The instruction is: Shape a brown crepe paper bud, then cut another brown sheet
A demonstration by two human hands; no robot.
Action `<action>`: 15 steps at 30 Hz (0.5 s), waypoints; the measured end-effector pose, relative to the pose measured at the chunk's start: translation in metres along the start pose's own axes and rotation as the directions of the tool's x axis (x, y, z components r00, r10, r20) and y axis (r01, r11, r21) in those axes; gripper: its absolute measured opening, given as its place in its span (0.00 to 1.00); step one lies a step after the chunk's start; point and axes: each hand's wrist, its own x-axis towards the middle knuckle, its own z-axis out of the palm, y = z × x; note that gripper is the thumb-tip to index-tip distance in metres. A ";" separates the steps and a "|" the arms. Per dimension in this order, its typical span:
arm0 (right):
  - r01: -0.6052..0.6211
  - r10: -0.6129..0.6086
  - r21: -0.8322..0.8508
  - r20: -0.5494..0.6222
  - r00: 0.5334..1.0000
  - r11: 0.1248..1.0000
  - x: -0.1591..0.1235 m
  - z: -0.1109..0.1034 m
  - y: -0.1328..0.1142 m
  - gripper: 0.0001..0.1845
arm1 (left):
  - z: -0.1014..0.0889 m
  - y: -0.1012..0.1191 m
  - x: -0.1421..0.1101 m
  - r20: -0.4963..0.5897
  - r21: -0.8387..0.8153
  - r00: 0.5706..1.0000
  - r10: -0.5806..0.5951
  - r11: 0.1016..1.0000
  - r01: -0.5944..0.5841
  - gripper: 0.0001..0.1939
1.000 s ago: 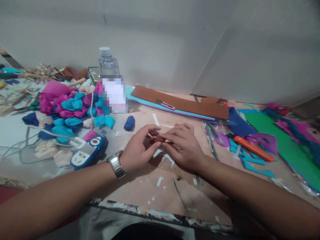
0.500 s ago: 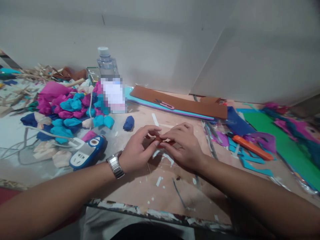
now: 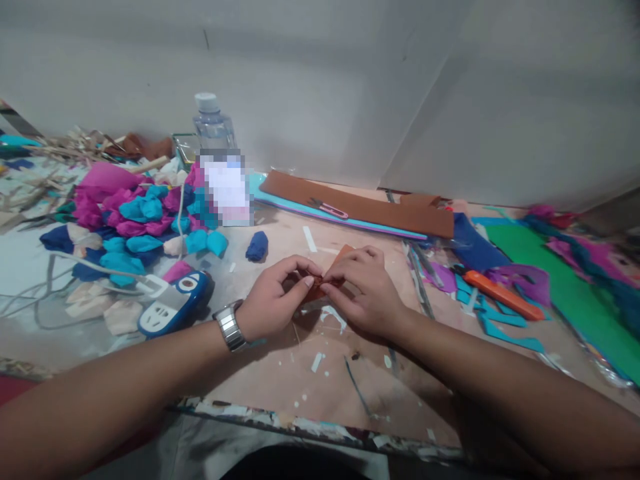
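My left hand (image 3: 275,293), with a metal watch (image 3: 231,327) at the wrist, pinches a small piece of brown crepe paper (image 3: 345,253) between thumb and fingertips. From the other side, my right hand (image 3: 370,287) grips the same paper with thumb and bent fingers. Where the fingertips meet, the paper is gathered and crumpled. One flat corner of it sticks up behind my right fingers; the rest is mostly hidden. Just beyond my left hand a crumpled dark blue paper ball (image 3: 257,247) lies on the table (image 3: 295,373).
To the left sit crumpled pink and blue papers (image 3: 133,210), a blue power socket (image 3: 175,303) with cables, and a bottle (image 3: 215,127). Behind, a pink cutter (image 3: 333,211) rests on brown sheets (image 3: 380,203). An orange utility knife (image 3: 503,293) and blue scraps (image 3: 510,333) lie right.
The brown paper shows more now, a flat corner rising behind my right fingers. Both hands keep nearly the same place, fingertips slightly shifted.
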 end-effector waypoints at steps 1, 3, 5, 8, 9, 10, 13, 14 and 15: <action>0.001 -0.001 0.005 0.000 1.000 1.000 0.000 0.000 0.000 0.06 | 0.000 0.000 0.000 0.005 -0.008 1.000 -0.006 1.000 0.006 0.07; 0.002 -0.002 0.013 -0.001 1.000 1.000 -0.001 0.000 0.001 0.06 | 0.000 0.000 0.000 0.021 -0.025 0.999 -0.033 0.999 0.033 0.08; 0.002 -0.002 0.020 -0.002 1.000 1.000 -0.001 0.001 0.001 0.05 | 0.000 -0.001 0.001 0.047 -0.029 0.997 -0.056 0.998 0.057 0.09; -0.006 0.006 0.024 0.003 1.000 1.000 -0.002 0.002 0.002 0.05 | -0.001 -0.001 0.002 0.069 -0.019 0.996 -0.050 0.998 0.052 0.11; -0.009 0.009 0.024 0.006 1.000 1.000 -0.002 0.002 0.002 0.06 | -0.001 -0.001 0.002 0.066 -0.015 0.997 -0.045 0.999 0.046 0.11; -0.013 0.013 0.025 0.012 1.000 1.000 -0.002 0.002 0.002 0.06 | -0.001 -0.001 0.002 0.058 -0.013 0.997 -0.043 0.999 0.044 0.10; -0.017 0.017 0.038 0.006 1.000 0.999 -0.001 0.001 0.001 0.06 | -0.001 -0.001 0.003 0.045 -0.034 0.998 -0.051 0.998 0.052 0.10; -0.013 0.014 0.041 -0.016 1.000 0.999 0.000 0.001 0.001 0.05 | -0.001 -0.001 0.003 0.037 -0.056 0.998 -0.052 0.997 0.054 0.10; -0.009 0.011 0.039 -0.054 0.998 0.999 0.000 0.000 0.001 0.07 | -0.001 -0.002 0.004 0.022 -0.083 0.998 -0.055 0.995 0.056 0.10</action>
